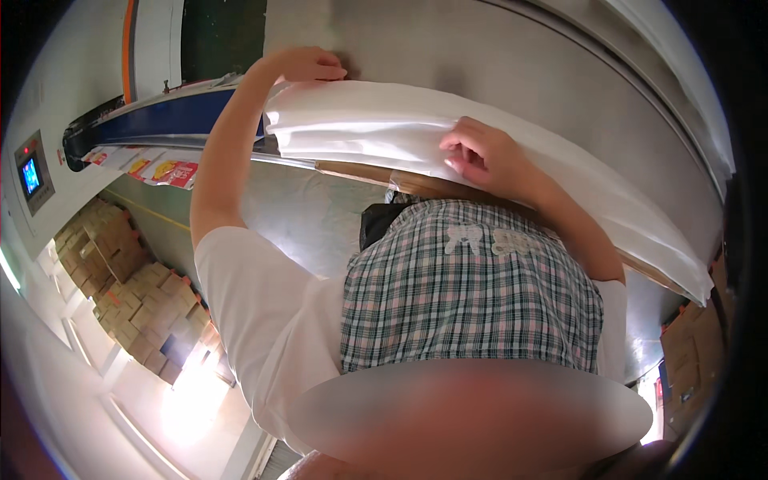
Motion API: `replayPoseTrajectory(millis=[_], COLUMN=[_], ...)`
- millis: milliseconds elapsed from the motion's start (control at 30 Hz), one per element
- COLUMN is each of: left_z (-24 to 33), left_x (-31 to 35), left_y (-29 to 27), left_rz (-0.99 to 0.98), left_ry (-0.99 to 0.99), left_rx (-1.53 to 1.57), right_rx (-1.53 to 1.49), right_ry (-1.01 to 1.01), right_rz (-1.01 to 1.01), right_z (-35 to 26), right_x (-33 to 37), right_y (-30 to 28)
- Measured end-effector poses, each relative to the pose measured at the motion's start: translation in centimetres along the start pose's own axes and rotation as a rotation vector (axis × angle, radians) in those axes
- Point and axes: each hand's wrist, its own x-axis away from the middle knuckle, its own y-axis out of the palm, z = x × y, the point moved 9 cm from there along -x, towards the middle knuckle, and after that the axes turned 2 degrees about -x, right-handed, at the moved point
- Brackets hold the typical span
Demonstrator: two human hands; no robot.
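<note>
A long white sheet (376, 120), folded in soft layers and looking like plastic film or thin cloth, lies along the near edge of a grey metal table (480, 56). My left hand (312, 64) is just past the sheet's left end, over the table. Its fingers are bent and close together; whatever may be under the fingertips is hidden. Above the middle of the sheet, my right hand (484, 156) is closed loosely, thumb toward the curled fingers, and I see nothing between them. I cannot tell whether it touches the sheet.
A blue machine beam (168, 120) runs left of the sheet, with printed red and yellow packaging film (164, 170) below it. A control panel (32, 172) with a lit screen is at far left. Stacked cardboard boxes (144, 312) stand on the floor behind.
</note>
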Motion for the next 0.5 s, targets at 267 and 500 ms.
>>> replayPoseTrajectory(millis=[267, 500], left_z=[-2.4, -1.6], left_x=[4.7, 7.4], left_y=[3.0, 3.2], left_rz=[0.098, 0.413], left_ry=[0.335, 0.200], left_rx=[1.306, 1.206], right_rx=[-0.114, 0.332], right_ry=[0.013, -0.128], right_rz=[0.051, 0.367], right_z=[0.9, -2.7], right_x=[-0.3, 0.5], right_y=[-1.0, -1.4])
